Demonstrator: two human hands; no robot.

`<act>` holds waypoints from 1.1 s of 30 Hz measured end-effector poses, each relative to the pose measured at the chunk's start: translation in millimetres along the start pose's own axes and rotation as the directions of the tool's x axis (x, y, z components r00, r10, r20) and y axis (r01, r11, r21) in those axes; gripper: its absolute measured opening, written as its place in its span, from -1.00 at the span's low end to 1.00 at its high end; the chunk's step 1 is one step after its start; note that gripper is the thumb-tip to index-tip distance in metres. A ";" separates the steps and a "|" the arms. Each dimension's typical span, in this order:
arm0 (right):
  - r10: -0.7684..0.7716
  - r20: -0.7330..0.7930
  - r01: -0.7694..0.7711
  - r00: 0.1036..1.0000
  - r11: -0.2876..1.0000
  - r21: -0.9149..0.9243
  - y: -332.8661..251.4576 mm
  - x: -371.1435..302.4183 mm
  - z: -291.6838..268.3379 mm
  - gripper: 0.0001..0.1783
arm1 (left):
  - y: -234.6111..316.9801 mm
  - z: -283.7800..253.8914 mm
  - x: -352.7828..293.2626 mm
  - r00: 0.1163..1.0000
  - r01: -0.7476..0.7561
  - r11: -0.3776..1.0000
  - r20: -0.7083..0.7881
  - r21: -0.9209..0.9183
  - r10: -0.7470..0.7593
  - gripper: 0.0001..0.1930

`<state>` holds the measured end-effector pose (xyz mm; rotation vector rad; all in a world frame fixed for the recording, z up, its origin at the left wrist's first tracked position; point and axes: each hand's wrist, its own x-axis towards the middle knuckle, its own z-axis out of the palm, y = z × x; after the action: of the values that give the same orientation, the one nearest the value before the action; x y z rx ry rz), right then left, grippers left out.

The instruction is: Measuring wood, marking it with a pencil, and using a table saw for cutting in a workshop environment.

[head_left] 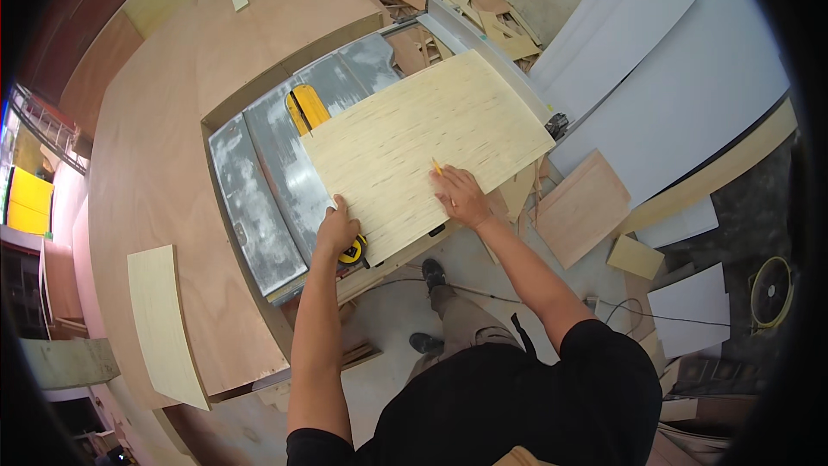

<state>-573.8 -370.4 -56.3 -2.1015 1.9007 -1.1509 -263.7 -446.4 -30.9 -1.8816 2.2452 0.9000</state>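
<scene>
Across the centre of the frame lies a pale plywood sheet [397, 147], flat on the grey metal counter [289, 177], its long axis slanting from lower left to upper right. What counts most, I judge, is how the two hands sit along that axis. The left hand [339, 229] is at the lower-left end, a fingertip at the short left edge; its fingers are curled around a yellow and black tape measure [353, 251] by the sheet's lowest corner, though the underside of that grip is hidden. The right hand [461, 194] comes in over the lower long edge, about midway, and lies over the upper face; its fingers are bent and pinched closed on a yellow pencil [437, 167], of which only a short end shows, pointing to the upper left. From the pencil, the tape measure lies toward the lower left, and the pale rail [492, 53] toward the upper right, beside the sheet's other short edge; whether sheet and rail touch, I cannot tell. Nearer the short left edge is the left hand; nearer the sheet's middle, the right.
</scene>
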 end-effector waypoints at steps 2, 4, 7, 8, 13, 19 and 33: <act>-0.230 0.056 0.236 0.972 0.956 -0.176 0.0 4.0 7.2 -0.56 | -0.5 -0.1 -0.6 1.000 -0.017 1.000 -0.006 0.007 0.017 -0.17; -0.116 0.077 0.129 0.990 0.976 -0.178 1.1 4.7 12.5 -0.56 | 0.7 -4.4 3.4 1.000 -0.015 1.000 -0.006 0.018 0.015 -0.18; -0.064 0.092 0.082 0.994 0.975 -0.205 3.3 9.0 13.2 -0.56 | 4.6 -4.7 5.2 1.000 -0.016 1.000 0.005 0.019 0.016 -0.19; -0.067 0.091 0.084 0.994 0.975 -0.205 3.2 11.3 15.7 -0.56 | 1.8 -7.0 8.2 1.000 -0.022 1.000 0.005 0.016 0.022 -0.19; -0.032 0.094 0.052 0.995 0.976 -0.213 -0.4 23.5 28.2 -0.56 | -11.0 -8.2 20.2 0.999 -0.040 0.999 -0.021 0.015 0.041 -0.20; -0.036 0.099 0.056 0.994 0.976 -0.211 -0.1 38.9 41.1 -0.55 | -22.9 -19.1 28.6 0.999 -0.019 1.000 -0.031 0.009 0.019 -0.22; 0.097 0.161 -0.060 0.982 0.973 -0.222 0.6 59.2 49.8 -0.49 | 10.2 -9.9 -57.4 0.995 -0.080 0.971 -0.046 0.226 0.092 -0.22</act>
<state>-549.2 -443.3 -64.6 -2.1260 2.0872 -0.7507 -256.1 -400.1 5.0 -1.7438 2.3630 0.5799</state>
